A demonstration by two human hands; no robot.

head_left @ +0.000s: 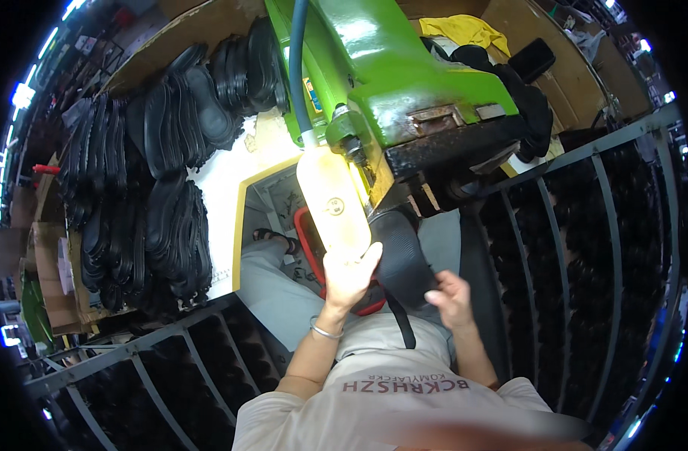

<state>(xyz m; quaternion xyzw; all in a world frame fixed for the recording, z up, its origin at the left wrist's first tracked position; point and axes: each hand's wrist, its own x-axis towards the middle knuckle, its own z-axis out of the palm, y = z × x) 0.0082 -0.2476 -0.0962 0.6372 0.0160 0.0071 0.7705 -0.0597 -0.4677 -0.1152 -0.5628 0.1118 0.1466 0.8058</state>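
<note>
A black shoe sole (402, 259) is held up under the head of a green machine (404, 83). Its upper end lies close to the machine's working part, which hides that end. My left hand (349, 279) is closed at the sole's left edge, thumb up. Some of its fingers are hidden by the bright, elongated lamp (332, 203). At the lower right end of the sole, my right hand (452, 301) grips the edge with bent fingers. A narrow black strip (402, 323) hangs below the sole in front of my shirt.
Stacked black soles (145, 225) cover the table (220, 203) on the left. Below the lamp, a red bin (308, 244) stands by my legs. Metal racks (599, 195) filled with dark items flank me. A yellow cloth (468, 31) lies in a cardboard box behind the machine.
</note>
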